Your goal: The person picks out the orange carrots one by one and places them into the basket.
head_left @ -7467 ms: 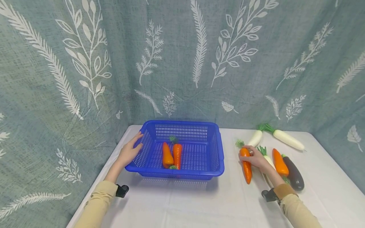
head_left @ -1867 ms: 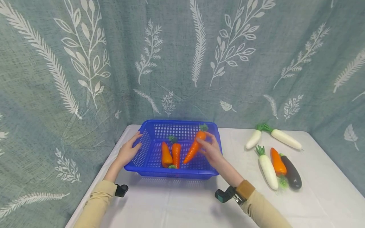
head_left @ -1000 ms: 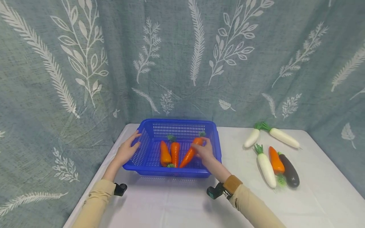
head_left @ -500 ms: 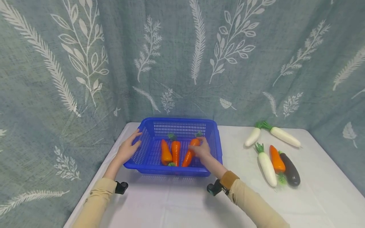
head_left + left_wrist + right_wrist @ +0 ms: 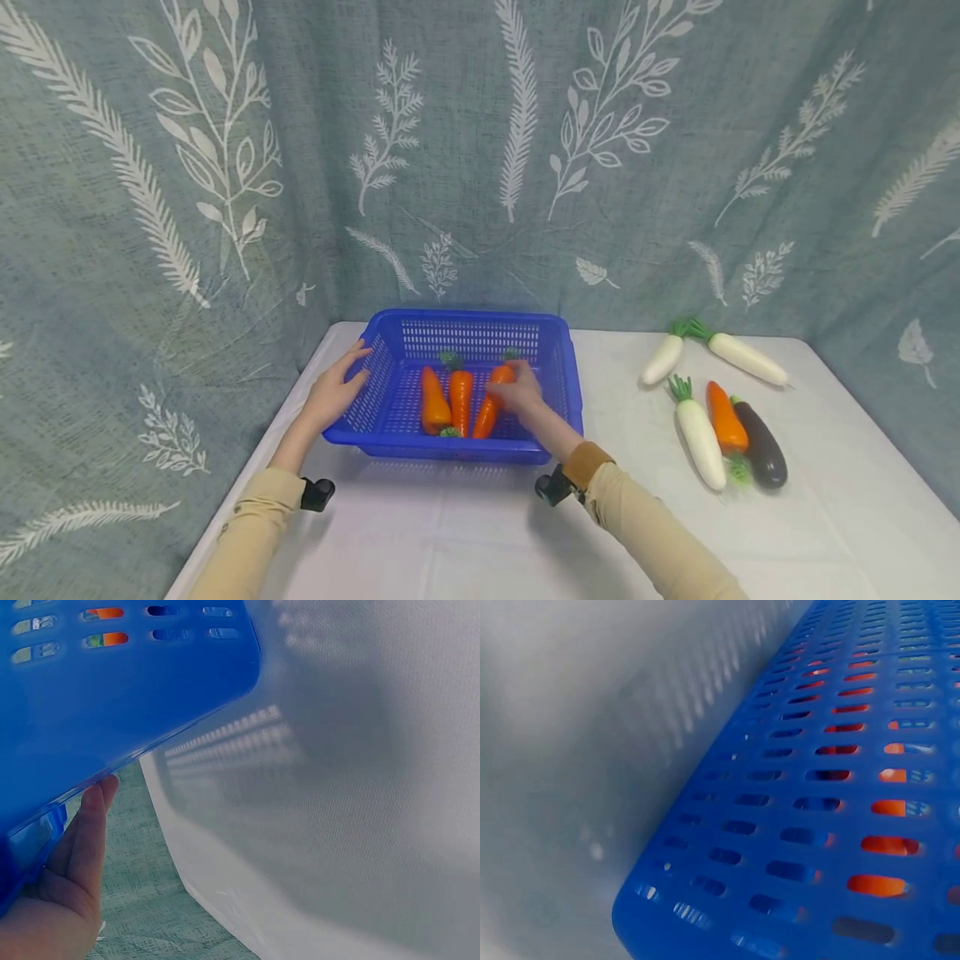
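Note:
In the head view, a blue plastic basket [image 5: 480,450] stands on the table with carrots inside. My right hand [image 5: 519,390] holds a carrot [image 5: 487,417] near its leafy end, low in the basket. Its fingertips are partly hidden. Left of it lie another carrot [image 5: 461,400] and a thicker orange carrot [image 5: 435,408]. My left hand [image 5: 333,396] rests at the basket's left rim, thumb spread from the fingers. The left wrist view shows its fingers [image 5: 88,840] fairly straight against the basket edge. Through basket slots, the right wrist view shows bits of orange; the right hand is hidden there.
To the right on the white tablecloth [image 5: 480,542] lie white radishes [image 5: 701,446] with green tops, another orange carrot [image 5: 726,421] and a dark eggplant [image 5: 761,446]. A patterned green curtain [image 5: 465,167] hangs behind the table.
My right hand took the carrot from the table's right side, carried it left into the basket and lowered it. It has since shifted slightly left, beside the other carrots. The left hand stayed at the rim.

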Demonstrator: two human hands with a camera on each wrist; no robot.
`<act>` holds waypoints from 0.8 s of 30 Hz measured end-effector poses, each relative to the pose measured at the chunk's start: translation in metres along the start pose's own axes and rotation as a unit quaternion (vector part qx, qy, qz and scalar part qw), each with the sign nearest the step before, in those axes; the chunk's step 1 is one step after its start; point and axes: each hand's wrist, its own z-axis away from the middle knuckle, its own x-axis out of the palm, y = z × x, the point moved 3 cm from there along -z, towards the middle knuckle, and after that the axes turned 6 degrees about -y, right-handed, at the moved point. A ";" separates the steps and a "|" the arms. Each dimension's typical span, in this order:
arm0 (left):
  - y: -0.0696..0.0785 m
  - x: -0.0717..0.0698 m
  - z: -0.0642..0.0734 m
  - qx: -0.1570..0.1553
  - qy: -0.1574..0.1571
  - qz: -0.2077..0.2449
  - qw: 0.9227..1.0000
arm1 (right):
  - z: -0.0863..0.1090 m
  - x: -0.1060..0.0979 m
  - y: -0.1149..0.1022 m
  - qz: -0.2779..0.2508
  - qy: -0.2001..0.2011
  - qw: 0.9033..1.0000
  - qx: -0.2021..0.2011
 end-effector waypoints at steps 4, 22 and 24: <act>0.000 0.000 0.000 0.001 0.000 0.001 1.000 | -0.013 0.003 0.009 -0.003 -0.038 0.999 -0.003; 0.002 0.001 0.000 0.001 0.004 -0.002 1.000 | 0.006 0.010 -0.004 0.031 -0.128 0.990 0.041; 0.001 0.001 0.000 0.001 0.004 -0.003 1.000 | 0.006 0.011 -0.004 0.035 -0.135 0.989 0.041</act>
